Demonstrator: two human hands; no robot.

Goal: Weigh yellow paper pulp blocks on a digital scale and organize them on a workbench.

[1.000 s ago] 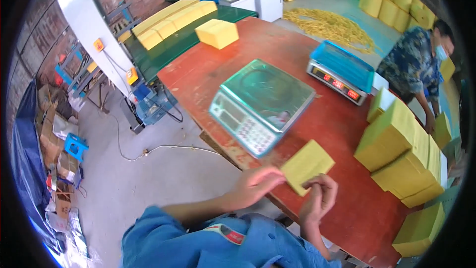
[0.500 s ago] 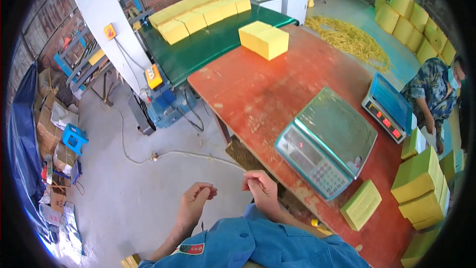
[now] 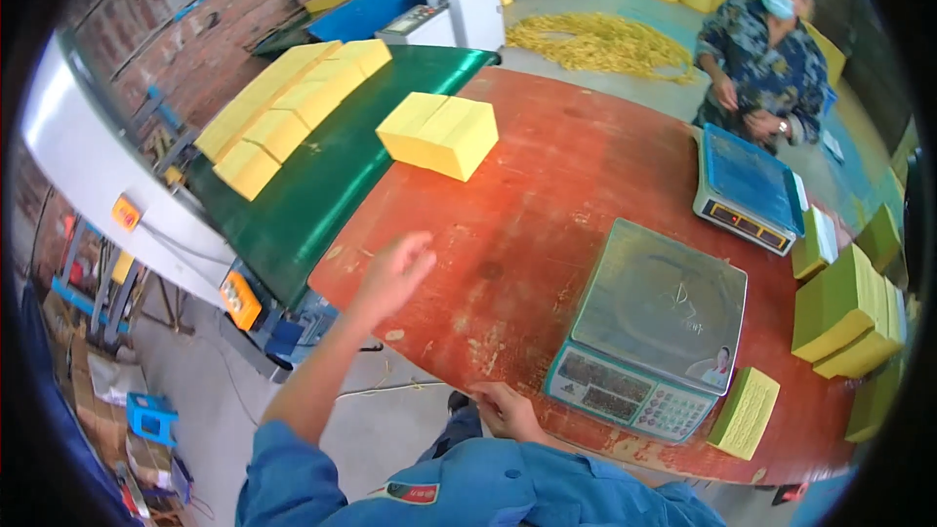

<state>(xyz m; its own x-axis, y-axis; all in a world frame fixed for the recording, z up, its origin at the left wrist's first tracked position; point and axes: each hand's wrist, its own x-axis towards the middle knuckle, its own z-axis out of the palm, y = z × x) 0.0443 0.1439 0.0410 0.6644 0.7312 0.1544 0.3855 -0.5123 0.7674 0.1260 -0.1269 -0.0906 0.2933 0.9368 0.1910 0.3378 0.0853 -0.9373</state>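
My left hand (image 3: pixel 395 275) reaches forward over the left edge of the red table (image 3: pixel 532 234), fingers stretched out and slightly blurred, with nothing visible in it. Beyond it, a pair of yellow paper blocks (image 3: pixel 437 135) rests side by side where the table meets the green conveyor belt. My right hand (image 3: pixel 509 412) is low at the table's near edge, fingers loosely curled in; I see nothing in them. To its right stands a weighing scale (image 3: pixel 649 332) with a bare metal plate. A small yellow paper block (image 3: pixel 745 414) lies beside the scale.
Rows of yellow blocks (image 3: pixel 293 107) sit on the green belt (image 3: pixel 390 137). A blue-topped scale (image 3: pixel 750 185) and stacked yellow blocks (image 3: pixel 849 312) stand at the right, with a masked co-worker (image 3: pixel 766 68) behind. Yellow paper strips (image 3: pixel 600 44) heap on the floor. A white machine column (image 3: pixel 127 176) rises left.
My left hand has moved forward and up over the table edge, away from my right hand. The view has shifted, bringing me closer to the table. The co-worker is now more upright.
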